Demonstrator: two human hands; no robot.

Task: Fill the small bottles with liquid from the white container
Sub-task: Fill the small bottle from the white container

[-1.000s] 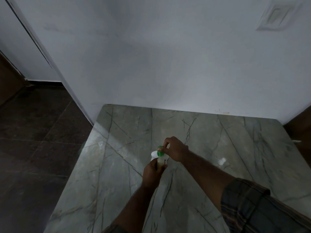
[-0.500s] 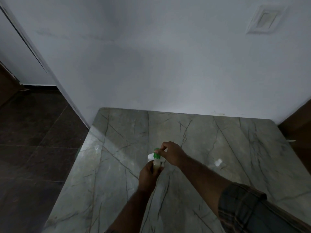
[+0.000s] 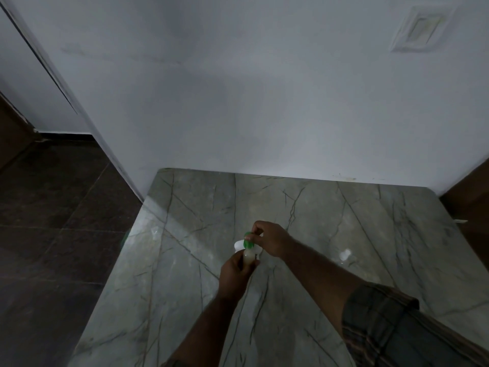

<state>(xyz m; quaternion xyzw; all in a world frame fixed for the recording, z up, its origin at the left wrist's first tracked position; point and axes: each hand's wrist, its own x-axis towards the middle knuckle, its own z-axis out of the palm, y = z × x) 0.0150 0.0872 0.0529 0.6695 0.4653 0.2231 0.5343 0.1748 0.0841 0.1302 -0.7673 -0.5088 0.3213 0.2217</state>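
Observation:
A small bottle [image 3: 248, 256] with pale yellowish liquid stands upright in the middle of the marble top, my left hand [image 3: 234, 272] wrapped around its body. Its green cap [image 3: 248, 239] sits on the neck, pinched by the fingers of my right hand [image 3: 271, 238]. Just behind the bottle a white object [image 3: 239, 245], likely the white container, shows partly; most of it is hidden by my hands. Another small clear bottle with a white cap [image 3: 345, 255] lies on the marble to the right, apart from both hands.
The grey veined marble top [image 3: 304, 207] meets a white wall at the back. Its left edge drops to a dark tiled floor [image 3: 53, 221]. A small clear item [image 3: 154, 231] rests near the left edge. Brown wood borders the right side.
Both hands stay on the bottle and its green cap; my right fingers have shifted slightly on the cap. The head camera has moved a little, shifting the whole view.

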